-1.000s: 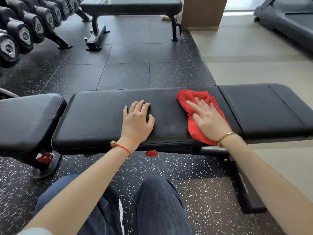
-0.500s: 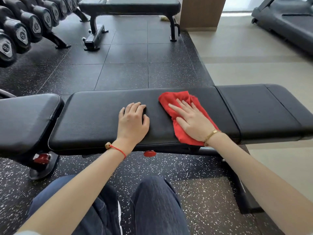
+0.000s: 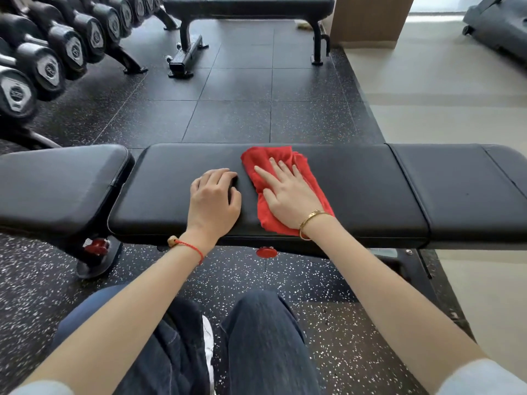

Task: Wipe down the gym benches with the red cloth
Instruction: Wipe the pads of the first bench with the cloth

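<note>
Red cloth [image 3: 288, 183] lay bunched on the black padded desk [image 3: 356, 192], a little right of the middle of its long pad. The right hand [image 3: 288, 195] pressed flat on it, fingers straight and slightly spread, palm down, so the cloth showed around the hand on all sides and reached the pad's near edge by the wrist. A gold bangle [image 3: 310, 222] sat on that wrist. Just beside it, not touching the cloth, the left hand [image 3: 214, 198] rested on bare pad with its fingers curled under at the knuckles, holding nothing; a red string bracelet [image 3: 189, 248] circled its wrist. A separate seat pad [image 3: 57, 183] lay to the left of the long one, with a narrow gap between them. The person's knees in dark jeans [image 3: 265, 343] showed below, over speckled rubber floor [image 3: 242, 109]. Beyond stood a rack of dumbbells [image 3: 48, 64] at the left and a second bench [image 3: 248, 7] at the far end of the mat.
</note>
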A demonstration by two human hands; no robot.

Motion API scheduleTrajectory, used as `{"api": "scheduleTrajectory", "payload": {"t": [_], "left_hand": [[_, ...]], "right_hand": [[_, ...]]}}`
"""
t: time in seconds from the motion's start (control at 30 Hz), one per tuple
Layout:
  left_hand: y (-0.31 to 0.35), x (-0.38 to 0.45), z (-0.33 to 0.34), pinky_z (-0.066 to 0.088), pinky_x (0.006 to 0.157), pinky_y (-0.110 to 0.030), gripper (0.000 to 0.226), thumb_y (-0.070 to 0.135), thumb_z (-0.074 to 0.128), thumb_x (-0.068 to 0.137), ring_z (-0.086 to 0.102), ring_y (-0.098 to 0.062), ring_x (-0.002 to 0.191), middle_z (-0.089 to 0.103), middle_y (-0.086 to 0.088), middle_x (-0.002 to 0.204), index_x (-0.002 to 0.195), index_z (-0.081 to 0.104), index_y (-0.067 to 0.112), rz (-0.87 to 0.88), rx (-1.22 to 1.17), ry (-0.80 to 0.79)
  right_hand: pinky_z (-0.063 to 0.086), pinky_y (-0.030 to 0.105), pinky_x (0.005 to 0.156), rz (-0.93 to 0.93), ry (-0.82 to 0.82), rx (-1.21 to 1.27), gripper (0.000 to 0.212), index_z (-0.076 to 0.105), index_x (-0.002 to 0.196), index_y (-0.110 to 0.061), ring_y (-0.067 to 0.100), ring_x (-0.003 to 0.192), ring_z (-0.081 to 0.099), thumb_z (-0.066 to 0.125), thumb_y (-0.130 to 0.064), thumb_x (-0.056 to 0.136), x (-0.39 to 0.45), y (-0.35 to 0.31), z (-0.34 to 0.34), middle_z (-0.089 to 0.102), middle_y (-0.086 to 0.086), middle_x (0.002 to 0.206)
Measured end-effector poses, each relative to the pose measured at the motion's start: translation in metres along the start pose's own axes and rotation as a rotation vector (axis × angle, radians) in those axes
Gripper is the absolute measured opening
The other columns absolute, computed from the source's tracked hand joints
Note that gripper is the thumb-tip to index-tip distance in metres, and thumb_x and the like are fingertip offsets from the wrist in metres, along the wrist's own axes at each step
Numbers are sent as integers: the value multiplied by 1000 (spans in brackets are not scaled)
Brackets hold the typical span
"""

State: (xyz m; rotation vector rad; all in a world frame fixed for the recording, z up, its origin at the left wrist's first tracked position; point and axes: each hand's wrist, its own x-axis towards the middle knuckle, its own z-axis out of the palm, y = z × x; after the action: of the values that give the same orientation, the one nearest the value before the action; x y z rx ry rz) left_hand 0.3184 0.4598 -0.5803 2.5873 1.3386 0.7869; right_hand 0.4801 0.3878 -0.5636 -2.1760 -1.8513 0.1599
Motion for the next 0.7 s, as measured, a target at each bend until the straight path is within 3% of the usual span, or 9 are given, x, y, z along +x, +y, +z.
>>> {"api": "scheduleTrajectory", "payload": {"t": [0.17, 0.3, 0.4, 0.53, 0.7], "left_hand": [[0, 0, -1, 35, 106, -40, 31, 18, 52, 88, 54, -21, 122, 64, -1, 125, 115, 65, 15, 3, -16, 13], [0, -1, -3, 35, 107, -40, 32, 18, 51, 89, 53, -21, 123, 64, -2, 126, 118, 64, 15, 7, -12, -6], [3, -1, -5, 34, 108, -40, 33, 17, 52, 89, 52, -22, 124, 63, -3, 128, 120, 64, 14, 0, -12, -14], [3, -1, -3, 33, 106, -40, 31, 17, 52, 88, 53, -23, 123, 64, -3, 126, 117, 64, 13, 1, -9, -5], [0, 0, -1, 32, 104, -40, 31, 20, 50, 87, 52, -25, 121, 64, -3, 124, 115, 64, 14, 8, -23, -2]], "right_hand": [[1, 37, 122, -19, 35, -3, 54, 24, 151, -31, 20, 150, 11, 37, -24, 99, -42, 47, -15, 14, 4, 161], [0, 42, 121, 215, 11, -35, 53, 23, 152, -28, 26, 149, 11, 35, -23, 100, -29, 103, -37, 11, 11, 161], [-1, 43, 121, 354, 27, -58, 54, 21, 152, -27, 28, 149, 8, 31, -25, 100, 0, 99, -37, 8, 12, 162], [-3, 42, 121, 226, -3, -31, 54, 20, 153, -28, 26, 150, 6, 32, -28, 99, 20, 49, -18, 6, 11, 162], [-1, 38, 122, 46, 21, -6, 54, 27, 150, -30, 22, 149, 10, 39, -29, 98, -25, 23, -10, 14, 6, 161]]}}
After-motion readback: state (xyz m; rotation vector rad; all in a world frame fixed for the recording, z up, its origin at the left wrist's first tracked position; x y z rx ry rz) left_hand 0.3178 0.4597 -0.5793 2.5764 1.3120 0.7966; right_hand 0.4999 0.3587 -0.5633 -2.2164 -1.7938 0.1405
